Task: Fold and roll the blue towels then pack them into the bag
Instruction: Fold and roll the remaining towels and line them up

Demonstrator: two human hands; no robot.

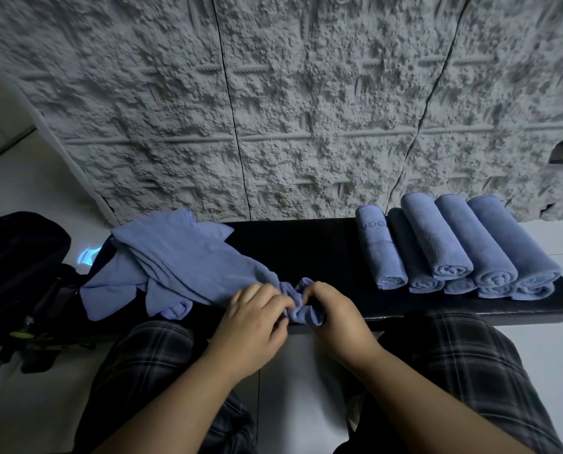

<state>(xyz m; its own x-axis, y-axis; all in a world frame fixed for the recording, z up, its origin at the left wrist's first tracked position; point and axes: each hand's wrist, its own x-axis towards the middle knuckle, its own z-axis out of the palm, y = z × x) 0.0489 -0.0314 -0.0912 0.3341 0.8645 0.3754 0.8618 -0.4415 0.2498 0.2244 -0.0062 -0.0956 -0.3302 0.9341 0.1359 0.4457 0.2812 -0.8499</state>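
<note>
A loose blue towel [188,263] lies stretched across the left half of the black bench [306,250], on top of a crumpled heap of more blue towels [116,286]. Its near end is bunched at the bench's front edge. My left hand [254,319] and my right hand [332,312] both pinch that bunched end, fingers curled into the cloth. Several rolled blue towels [453,247] lie side by side in a stack on the right of the bench. A black bag [18,267] sits on the floor at the left.
A rough grey textured wall [273,109] rises right behind the bench. My knees in plaid shorts [463,365] sit under the bench's front edge. Pale floor tiles [28,404] show at both sides. Dark straps [44,342] trail from the bag.
</note>
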